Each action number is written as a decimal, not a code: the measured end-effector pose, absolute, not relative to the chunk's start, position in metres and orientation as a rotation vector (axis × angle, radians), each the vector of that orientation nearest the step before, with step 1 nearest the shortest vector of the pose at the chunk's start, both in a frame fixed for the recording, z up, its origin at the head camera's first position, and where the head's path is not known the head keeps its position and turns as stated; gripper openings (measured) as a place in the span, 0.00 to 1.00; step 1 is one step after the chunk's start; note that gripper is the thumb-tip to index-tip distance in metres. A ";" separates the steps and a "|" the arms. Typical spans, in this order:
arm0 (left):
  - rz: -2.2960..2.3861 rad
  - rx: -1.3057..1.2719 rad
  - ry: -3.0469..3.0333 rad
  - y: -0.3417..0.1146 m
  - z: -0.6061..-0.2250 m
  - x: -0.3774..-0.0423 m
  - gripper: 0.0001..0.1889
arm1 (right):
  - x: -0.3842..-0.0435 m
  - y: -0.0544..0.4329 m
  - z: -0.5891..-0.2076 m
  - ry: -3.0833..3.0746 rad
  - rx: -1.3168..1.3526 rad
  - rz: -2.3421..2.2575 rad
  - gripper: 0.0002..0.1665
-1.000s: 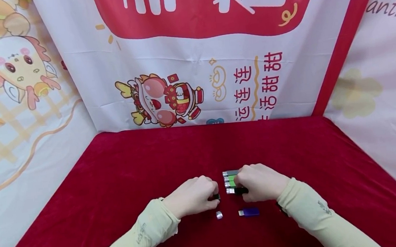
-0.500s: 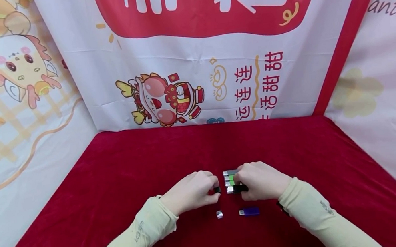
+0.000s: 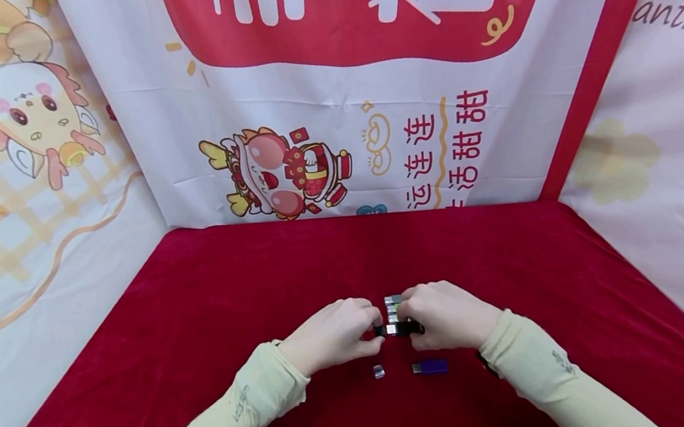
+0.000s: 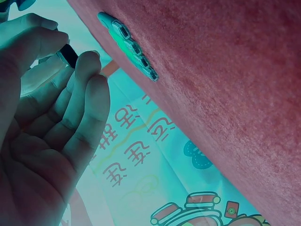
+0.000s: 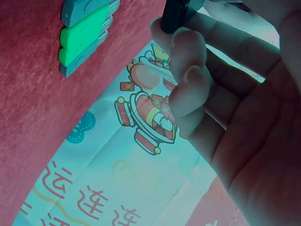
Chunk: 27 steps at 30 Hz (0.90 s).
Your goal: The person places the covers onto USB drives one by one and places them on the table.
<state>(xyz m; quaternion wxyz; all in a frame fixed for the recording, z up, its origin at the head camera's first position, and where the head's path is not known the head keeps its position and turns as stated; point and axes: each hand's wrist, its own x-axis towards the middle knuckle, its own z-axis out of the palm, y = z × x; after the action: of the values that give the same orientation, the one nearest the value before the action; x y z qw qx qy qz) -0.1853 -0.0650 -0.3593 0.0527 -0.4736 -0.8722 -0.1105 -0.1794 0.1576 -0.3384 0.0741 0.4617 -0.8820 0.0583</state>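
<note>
In the head view my right hand (image 3: 443, 315) pinches a black USB flash drive (image 3: 408, 327), its metal plug pointing left. The drive's black body (image 5: 174, 18) shows between thumb and fingers in the right wrist view. My left hand (image 3: 337, 333) pinches a small black cap (image 3: 381, 330) right at the tip of that plug, in line with it. The cap's dark end (image 4: 69, 55) shows between the left fingertips in the left wrist view. Just behind lies a row of several capped flash drives (image 3: 392, 309), one bright green (image 5: 82, 40), partly hidden by my right hand.
Nearer the body, a purple flash drive (image 3: 430, 367) lies uncapped, its plug to the left. A clear cap (image 3: 379, 372) lies a short way left of it. Red velvet cloth (image 3: 260, 271) covers the table, and a printed banner (image 3: 304, 92) hangs behind its far edge.
My left hand has lifted slightly and come right, bringing the black cap up to the plug. The right hand has drawn the black drive slightly left. The purple drive and clear cap stay put.
</note>
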 end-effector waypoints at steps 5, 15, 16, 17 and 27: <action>-0.333 -1.447 -2.644 -0.064 -0.359 -0.185 0.05 | -0.179 0.156 -0.338 -2.644 1.399 0.172 0.07; -0.332 -1.452 -2.607 -0.065 -0.360 -0.184 0.05 | -0.179 0.154 -0.339 -2.624 1.431 0.182 0.07; -0.336 -1.450 -2.594 -0.065 -0.360 -0.185 0.05 | -0.179 0.154 -0.339 -2.621 1.427 0.176 0.06; -0.339 -1.448 -2.577 -0.065 -0.360 -0.185 0.05 | -0.179 0.154 -0.339 -2.613 1.420 0.182 0.07; -0.509 -1.452 -2.461 -0.068 -0.360 -0.190 0.05 | -0.181 0.156 -0.338 -2.533 1.356 0.241 0.10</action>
<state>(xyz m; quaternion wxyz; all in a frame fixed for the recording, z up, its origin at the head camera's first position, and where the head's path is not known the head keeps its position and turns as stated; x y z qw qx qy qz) -0.1902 -0.0677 -0.3595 0.1192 -0.4966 -0.8420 -0.1740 -0.1813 0.1561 -0.3383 0.1288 0.4665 -0.8711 0.0830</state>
